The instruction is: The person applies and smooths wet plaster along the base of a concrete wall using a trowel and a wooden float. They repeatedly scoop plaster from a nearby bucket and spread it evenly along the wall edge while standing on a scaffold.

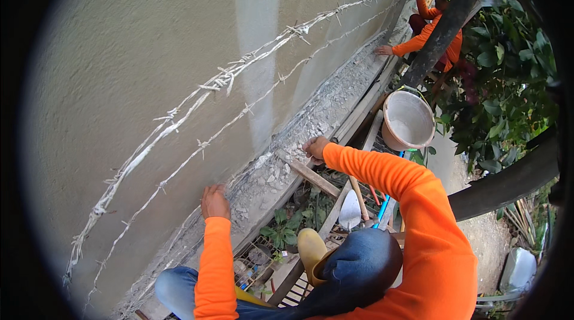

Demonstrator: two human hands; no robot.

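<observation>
My left hand (pixel 215 202) rests at the foot of the plastered wall (pixel 149 39), on the near part of a rough concrete ledge (pixel 257 194). Its back faces me and its fingertips are mostly hidden. Further along the ledge, my right hand (pixel 315 149) is closed, fingers bent down over loose rubble (pixel 287 170); what they hold, if anything, is too small to make out. A short wooden bar (pixel 314 178) juts from the ledge just below that hand.
Barbed wire (pixel 230 75) runs along the wall above the ledge. A bucket (pixel 408 120) stands right of my right arm, a trowel (pixel 350 211) near my knee. Dark slanting posts (pixel 445 33) and leafy branches (pixel 508 81) flank the right. A helmeted co-worker (pixel 439 27) crouches at the far end.
</observation>
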